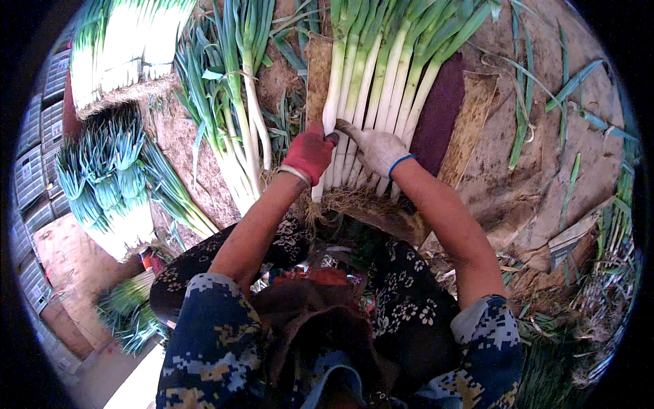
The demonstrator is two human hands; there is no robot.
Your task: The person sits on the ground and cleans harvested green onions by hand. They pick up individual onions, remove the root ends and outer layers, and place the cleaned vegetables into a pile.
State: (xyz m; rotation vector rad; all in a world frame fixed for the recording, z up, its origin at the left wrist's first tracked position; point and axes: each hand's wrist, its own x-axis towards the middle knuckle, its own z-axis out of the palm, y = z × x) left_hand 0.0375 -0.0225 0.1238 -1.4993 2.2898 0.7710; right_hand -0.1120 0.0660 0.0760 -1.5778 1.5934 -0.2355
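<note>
A row of leeks [392, 82] lies side by side before me, white stems and roots toward me and green leaves pointing away. My left hand [310, 153], in a red glove, is closed at the left edge of the row on the stem of a leek [330, 117]. From the right my right hand [380, 150], in a pale glove with darker fingertips, lies across the white stems. Its fingers are bent and reach to the same leek; its palm side is hidden. Tangled roots [340, 201] hang just below both hands.
Under the row is a dark purple cloth [439, 116] between wooden boards [470, 126]. Loose leeks [231, 129] lie to the left. Farther left are tied bundles [109, 184] and stacked crates [30, 177]. Leaf scraps [524, 102] litter the right side.
</note>
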